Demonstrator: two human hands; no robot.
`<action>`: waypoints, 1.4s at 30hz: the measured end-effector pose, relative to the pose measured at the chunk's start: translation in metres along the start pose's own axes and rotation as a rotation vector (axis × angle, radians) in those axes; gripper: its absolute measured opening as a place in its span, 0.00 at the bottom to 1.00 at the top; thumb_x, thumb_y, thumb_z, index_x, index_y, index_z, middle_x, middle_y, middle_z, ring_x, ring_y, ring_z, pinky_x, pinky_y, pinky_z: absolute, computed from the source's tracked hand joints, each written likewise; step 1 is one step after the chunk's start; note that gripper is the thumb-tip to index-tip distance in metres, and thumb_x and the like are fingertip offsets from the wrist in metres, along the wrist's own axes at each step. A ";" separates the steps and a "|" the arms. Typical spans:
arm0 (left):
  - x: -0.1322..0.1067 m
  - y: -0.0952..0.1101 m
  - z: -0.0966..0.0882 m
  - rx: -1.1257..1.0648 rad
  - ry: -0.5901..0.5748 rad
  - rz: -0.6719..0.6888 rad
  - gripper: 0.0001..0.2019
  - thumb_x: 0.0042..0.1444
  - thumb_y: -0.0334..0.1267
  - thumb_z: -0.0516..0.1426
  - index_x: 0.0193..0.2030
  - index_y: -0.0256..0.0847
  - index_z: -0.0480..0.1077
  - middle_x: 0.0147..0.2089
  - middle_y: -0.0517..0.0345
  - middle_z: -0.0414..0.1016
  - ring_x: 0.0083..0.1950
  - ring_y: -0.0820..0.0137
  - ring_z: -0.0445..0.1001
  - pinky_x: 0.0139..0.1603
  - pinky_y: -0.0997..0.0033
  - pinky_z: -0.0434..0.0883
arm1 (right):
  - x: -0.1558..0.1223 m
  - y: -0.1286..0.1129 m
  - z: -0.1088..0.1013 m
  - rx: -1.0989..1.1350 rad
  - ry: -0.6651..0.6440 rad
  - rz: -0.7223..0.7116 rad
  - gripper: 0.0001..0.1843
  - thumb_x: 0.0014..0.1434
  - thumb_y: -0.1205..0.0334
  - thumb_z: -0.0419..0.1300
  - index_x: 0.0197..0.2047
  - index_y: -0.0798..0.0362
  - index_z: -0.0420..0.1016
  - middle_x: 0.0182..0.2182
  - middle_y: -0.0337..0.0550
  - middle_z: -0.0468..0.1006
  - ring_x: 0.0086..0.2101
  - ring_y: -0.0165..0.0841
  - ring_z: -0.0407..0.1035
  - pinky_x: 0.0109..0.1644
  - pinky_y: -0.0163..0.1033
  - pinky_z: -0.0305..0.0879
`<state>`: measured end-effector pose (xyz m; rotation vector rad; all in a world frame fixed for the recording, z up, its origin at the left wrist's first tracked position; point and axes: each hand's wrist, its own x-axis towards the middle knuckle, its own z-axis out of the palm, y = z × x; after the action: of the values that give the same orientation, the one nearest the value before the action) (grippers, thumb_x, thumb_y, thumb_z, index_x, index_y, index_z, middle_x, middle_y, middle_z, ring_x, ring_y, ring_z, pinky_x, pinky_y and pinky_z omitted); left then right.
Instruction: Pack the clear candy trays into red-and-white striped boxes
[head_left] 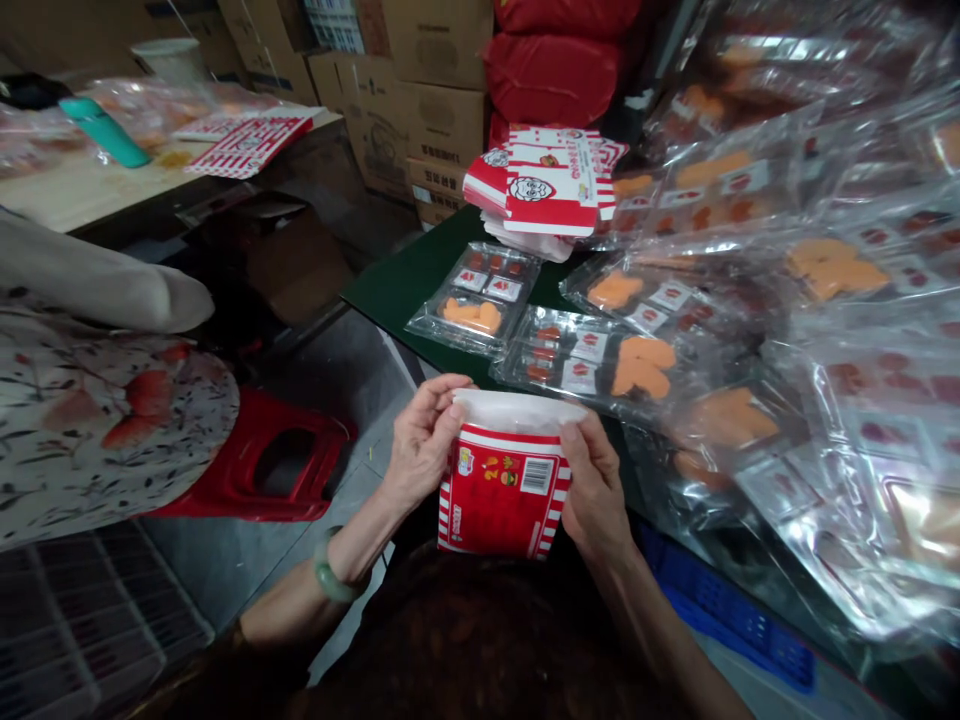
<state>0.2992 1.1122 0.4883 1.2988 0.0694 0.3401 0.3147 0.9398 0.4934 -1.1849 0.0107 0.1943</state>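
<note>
A red-and-white striped paper bag with a barcode is held upright between my two hands, over my lap. My left hand pinches its upper left corner, and my right hand grips the upper right side. The white inner lining shows along the top edge; what is inside is hidden. Just beyond the bag, on the dark green table, lie a clear plastic packet with orange and brown pieces and a similar packet. A stack of flat red-and-white bags sits at the table's far end.
Many more clear packets are heaped on the right. A blue plastic crate lies below the table. To the left, a person in a floral garment sits on a red stool. Cardboard boxes are stacked behind.
</note>
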 end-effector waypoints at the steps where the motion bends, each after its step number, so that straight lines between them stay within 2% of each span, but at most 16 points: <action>1: 0.001 0.000 -0.002 0.014 -0.009 0.019 0.10 0.57 0.40 0.59 0.45 0.41 0.71 0.43 0.54 0.75 0.40 0.71 0.73 0.41 0.74 0.70 | 0.000 -0.001 0.000 -0.022 -0.010 -0.012 0.12 0.60 0.52 0.58 0.44 0.48 0.67 0.32 0.35 0.76 0.30 0.30 0.72 0.35 0.36 0.71; 3: 0.002 0.001 -0.006 0.048 -0.045 0.082 0.06 0.58 0.38 0.58 0.40 0.40 0.73 0.41 0.53 0.76 0.42 0.69 0.74 0.44 0.71 0.70 | 0.001 -0.002 0.001 -0.070 -0.021 -0.044 0.11 0.60 0.52 0.57 0.41 0.48 0.66 0.32 0.36 0.76 0.29 0.30 0.71 0.34 0.37 0.71; 8: 0.004 0.014 -0.017 0.148 -0.224 0.195 0.07 0.60 0.34 0.55 0.38 0.43 0.76 0.44 0.51 0.75 0.45 0.65 0.74 0.47 0.63 0.70 | 0.001 -0.002 0.005 -0.057 -0.051 -0.114 0.07 0.62 0.56 0.54 0.39 0.50 0.64 0.43 0.44 0.77 0.42 0.35 0.73 0.47 0.44 0.71; 11: 0.005 0.026 -0.022 0.199 -0.315 0.199 0.11 0.59 0.42 0.55 0.37 0.40 0.77 0.43 0.48 0.74 0.44 0.62 0.74 0.46 0.60 0.70 | -0.001 0.000 0.005 -0.045 -0.061 -0.128 0.06 0.63 0.58 0.52 0.38 0.51 0.66 0.43 0.44 0.78 0.44 0.34 0.73 0.50 0.45 0.69; 13: 0.007 0.034 -0.020 0.253 -0.360 0.198 0.15 0.59 0.47 0.54 0.33 0.38 0.76 0.39 0.47 0.73 0.40 0.62 0.73 0.42 0.61 0.70 | -0.003 0.001 0.005 -0.043 -0.090 -0.166 0.08 0.63 0.57 0.51 0.38 0.51 0.68 0.44 0.45 0.77 0.46 0.35 0.72 0.52 0.46 0.67; 16: 0.011 0.045 -0.011 0.415 -0.313 0.192 0.16 0.57 0.44 0.58 0.22 0.37 0.67 0.30 0.53 0.70 0.31 0.70 0.69 0.32 0.70 0.66 | -0.006 0.000 0.007 -0.043 -0.136 -0.214 0.16 0.65 0.52 0.47 0.37 0.53 0.69 0.45 0.48 0.76 0.48 0.38 0.71 0.54 0.49 0.66; 18: 0.014 0.051 -0.005 0.535 -0.338 0.143 0.13 0.55 0.42 0.60 0.26 0.37 0.67 0.30 0.55 0.71 0.30 0.72 0.68 0.30 0.73 0.65 | -0.006 -0.004 0.008 -0.053 -0.127 -0.198 0.14 0.64 0.51 0.50 0.36 0.52 0.68 0.45 0.47 0.76 0.47 0.37 0.71 0.53 0.47 0.67; 19: 0.016 0.054 -0.004 0.583 -0.396 0.105 0.10 0.56 0.43 0.59 0.31 0.37 0.69 0.33 0.54 0.72 0.31 0.71 0.69 0.30 0.74 0.65 | -0.006 -0.007 0.009 -0.056 -0.120 -0.166 0.12 0.62 0.52 0.54 0.36 0.52 0.68 0.45 0.46 0.76 0.46 0.36 0.71 0.51 0.45 0.68; 21: 0.020 0.060 -0.002 0.656 -0.554 0.039 0.13 0.59 0.44 0.56 0.44 0.37 0.71 0.37 0.53 0.75 0.33 0.70 0.72 0.32 0.73 0.67 | -0.006 -0.014 0.008 -0.071 -0.127 -0.052 0.10 0.57 0.56 0.61 0.39 0.51 0.68 0.45 0.43 0.76 0.43 0.34 0.73 0.48 0.42 0.70; 23: 0.023 0.064 -0.004 0.709 -0.701 0.047 0.15 0.62 0.43 0.53 0.48 0.37 0.71 0.37 0.53 0.76 0.33 0.71 0.73 0.32 0.74 0.67 | -0.004 -0.022 0.006 -0.124 -0.174 0.069 0.16 0.54 0.55 0.64 0.45 0.48 0.68 0.45 0.42 0.76 0.41 0.33 0.73 0.44 0.40 0.71; 26: 0.026 0.066 -0.009 0.765 -0.817 0.148 0.14 0.64 0.42 0.51 0.45 0.36 0.73 0.34 0.54 0.77 0.29 0.73 0.72 0.29 0.77 0.64 | -0.001 -0.030 0.001 -0.327 -0.273 0.146 0.18 0.53 0.53 0.65 0.47 0.50 0.72 0.41 0.41 0.78 0.36 0.31 0.73 0.38 0.34 0.70; 30: 0.029 0.065 -0.014 0.851 -0.851 0.298 0.14 0.65 0.40 0.49 0.45 0.33 0.72 0.36 0.51 0.77 0.31 0.73 0.73 0.31 0.76 0.65 | 0.006 -0.033 -0.001 -0.504 -0.328 0.068 0.11 0.55 0.56 0.63 0.40 0.52 0.76 0.33 0.38 0.78 0.30 0.27 0.70 0.32 0.30 0.65; 34: 0.040 0.072 -0.015 0.953 -0.967 0.301 0.16 0.66 0.41 0.47 0.42 0.33 0.72 0.31 0.53 0.75 0.29 0.73 0.72 0.30 0.76 0.63 | 0.011 -0.035 0.001 -0.485 -0.342 0.033 0.10 0.59 0.54 0.60 0.39 0.50 0.77 0.30 0.35 0.77 0.29 0.25 0.68 0.31 0.28 0.62; 37: 0.045 0.077 -0.012 0.939 -1.028 0.304 0.17 0.67 0.40 0.45 0.39 0.33 0.71 0.29 0.54 0.73 0.28 0.74 0.70 0.29 0.75 0.62 | 0.013 -0.036 0.000 -0.479 -0.374 0.034 0.10 0.60 0.53 0.59 0.38 0.49 0.78 0.30 0.35 0.77 0.29 0.24 0.68 0.32 0.28 0.62; 40: 0.042 0.076 -0.011 0.926 -1.025 0.349 0.17 0.67 0.37 0.44 0.37 0.33 0.70 0.31 0.52 0.74 0.30 0.72 0.72 0.32 0.74 0.64 | 0.013 -0.035 -0.004 -0.454 -0.393 0.031 0.09 0.60 0.55 0.60 0.40 0.47 0.79 0.33 0.35 0.78 0.31 0.25 0.69 0.35 0.29 0.63; 42: 0.037 0.072 -0.011 0.938 -0.995 0.452 0.15 0.67 0.35 0.44 0.38 0.32 0.70 0.33 0.50 0.75 0.32 0.71 0.73 0.32 0.73 0.67 | 0.012 -0.031 -0.008 -0.417 -0.420 0.033 0.09 0.60 0.56 0.60 0.42 0.46 0.79 0.36 0.36 0.79 0.34 0.27 0.71 0.37 0.31 0.65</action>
<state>0.3166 1.1493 0.5590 2.2871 -1.0269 -0.0196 0.3319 0.9228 0.5176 -1.5379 -0.3958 0.4887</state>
